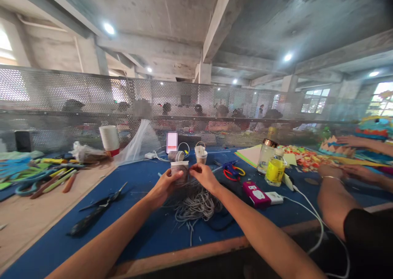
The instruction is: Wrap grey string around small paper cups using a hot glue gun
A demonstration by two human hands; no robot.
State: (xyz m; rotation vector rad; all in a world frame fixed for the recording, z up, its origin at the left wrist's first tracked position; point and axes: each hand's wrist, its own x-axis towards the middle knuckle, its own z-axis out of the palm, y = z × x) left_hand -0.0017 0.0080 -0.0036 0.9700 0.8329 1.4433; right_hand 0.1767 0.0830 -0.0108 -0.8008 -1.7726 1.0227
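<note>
A white-rimmed paper cup (179,163) is upright in my left hand (164,185), the thumb across its front and the fingers around its side. The cup's lower wall looks darker, greyish, but the detail is blurred. At the cup's right side my right hand (203,176) is closed in a pinch; what sits between its fingertips is too small to make out. Below both hands lies a loose tangle of grey cord (196,207). Just behind stand a small white cup with a loop handle (201,154) and a grey wrapped cup (176,156) lying on its side.
Left: scissors (101,209), craft tools (58,174) and a cup stack (109,139). Behind: a lit phone (172,141). Right: blue-handled pliers (231,169), a magenta box (256,194), a yellow bottle (275,168), a glass jar (264,156) and a white cable (316,217). A co-worker's arms (333,193) reach in.
</note>
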